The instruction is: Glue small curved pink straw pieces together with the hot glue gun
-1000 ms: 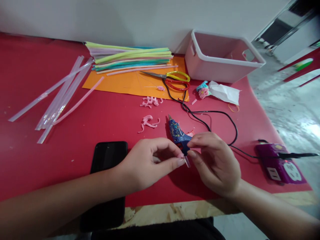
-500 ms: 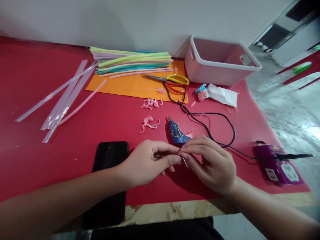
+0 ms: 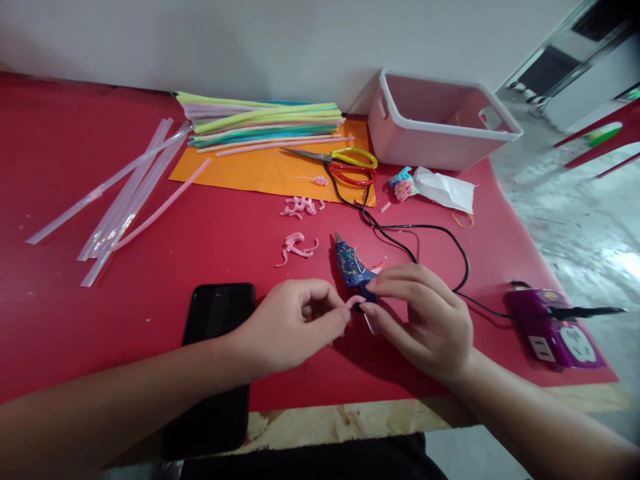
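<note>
Between thumb and fingertips, my left hand (image 3: 300,327) pinches a short curved piece of pink pipe cleaner (image 3: 355,301). Its free end arches toward my right hand (image 3: 425,320), whose thumb and index finger are apart, with the thumb tip close to the piece; whether they touch I cannot tell. Just beyond the fingers a blue glue gun (image 3: 349,259) lies on the red tabletop, its handle partly hidden by my right hand. Several cut pink pipe cleaner pieces (image 3: 296,249) lie left of the glue gun, and another small pile (image 3: 301,207) sits behind them.
Coloured pipe cleaners (image 3: 265,123) and scissors (image 3: 354,166) lie on orange card (image 3: 240,179). A pink bin (image 3: 435,141) stands behind. Clear glue sticks (image 3: 130,187) are at left, a black phone (image 3: 220,307) under my left forearm, a purple power box (image 3: 555,327) with its cord at right.
My hands have parted slightly. My right thumb and index finger have spread, and the pink pipe cleaner piece now shows between the hands.
</note>
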A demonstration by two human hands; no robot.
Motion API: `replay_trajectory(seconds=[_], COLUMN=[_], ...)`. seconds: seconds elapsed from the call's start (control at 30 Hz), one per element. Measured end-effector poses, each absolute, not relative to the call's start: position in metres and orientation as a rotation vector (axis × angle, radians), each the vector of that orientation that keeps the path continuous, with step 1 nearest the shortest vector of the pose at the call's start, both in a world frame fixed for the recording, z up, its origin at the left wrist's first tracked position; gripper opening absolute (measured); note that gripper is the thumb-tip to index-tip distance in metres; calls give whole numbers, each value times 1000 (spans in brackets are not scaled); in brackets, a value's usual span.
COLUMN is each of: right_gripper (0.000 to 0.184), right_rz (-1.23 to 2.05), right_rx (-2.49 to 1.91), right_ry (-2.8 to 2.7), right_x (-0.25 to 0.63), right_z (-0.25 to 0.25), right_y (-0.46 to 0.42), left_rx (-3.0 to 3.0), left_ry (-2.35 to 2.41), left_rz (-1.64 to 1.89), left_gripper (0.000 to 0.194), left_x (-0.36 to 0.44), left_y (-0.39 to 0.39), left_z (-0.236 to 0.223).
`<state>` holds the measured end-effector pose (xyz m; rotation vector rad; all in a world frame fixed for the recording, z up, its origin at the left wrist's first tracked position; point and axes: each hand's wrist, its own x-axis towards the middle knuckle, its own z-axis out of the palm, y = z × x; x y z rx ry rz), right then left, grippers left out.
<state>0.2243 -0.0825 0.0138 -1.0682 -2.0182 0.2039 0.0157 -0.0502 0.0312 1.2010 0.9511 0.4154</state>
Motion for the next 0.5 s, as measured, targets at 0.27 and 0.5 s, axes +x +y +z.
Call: replay_trajectory(seconds=[0.27,0.5], right_gripper=[38,44], right_rz=[225,201], right_rx=[-1664,-1661], right_ry=[-2184,-2344], right_x=[251,255], right_z=[8,3], right_y=[-69,-67], left_rx=[1035,1011], left_ry=[1054,1088], left_rz=[784,850], left_gripper=[22,19], left_x=[4,5], left_y=[-27,-26], left_z=[23,15])
